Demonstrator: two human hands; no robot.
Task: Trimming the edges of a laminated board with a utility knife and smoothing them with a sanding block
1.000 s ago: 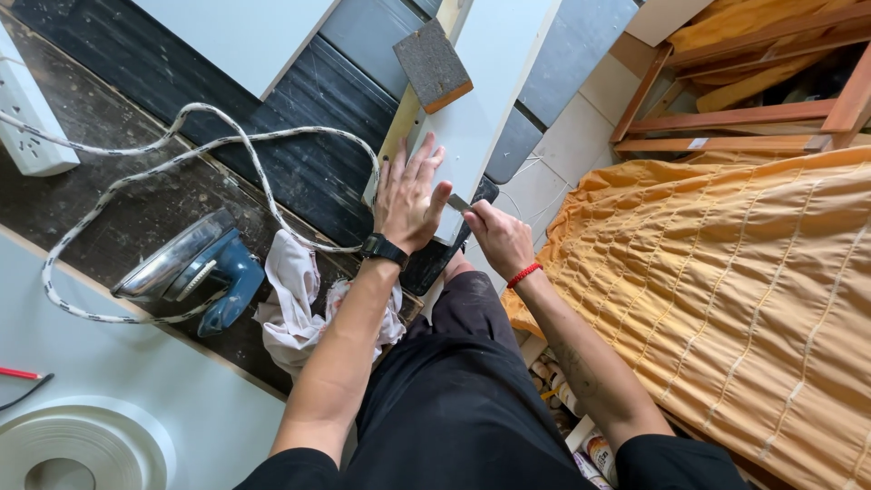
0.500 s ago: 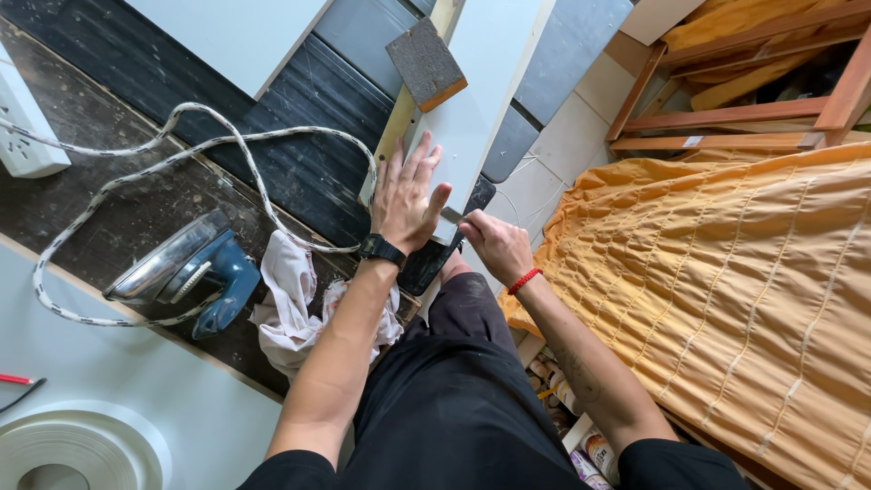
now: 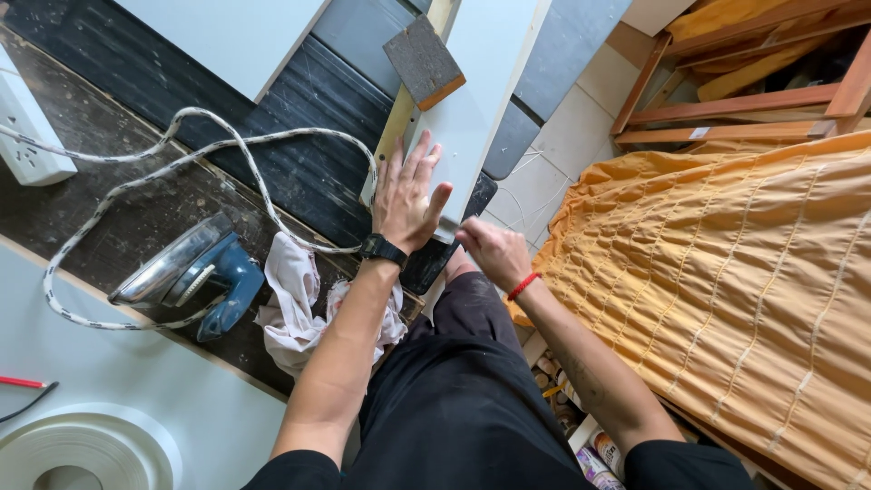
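An orange ruffled cloth fills the room from three to five o'clock, with wooden frames above it at one o'clock. The dark counter runs across the nine-to-eleven side, and a pale board lies at seven o'clock with a roll of white edge tape on it. A long white panel stands on edge toward twelve o'clock, a grey sanding block resting on its upper part. The left hand lies flat on the panel's near end, fingers spread wide and gripping nothing. The right hand sits just at four o'clock of it, at the panel's lower corner, fingers curled in; whether they pinch anything I cannot tell. A blue iron lies on the counter at nine o'clock, its braided cord looping toward a white power strip. A crumpled white rag lies between the iron and the left forearm.
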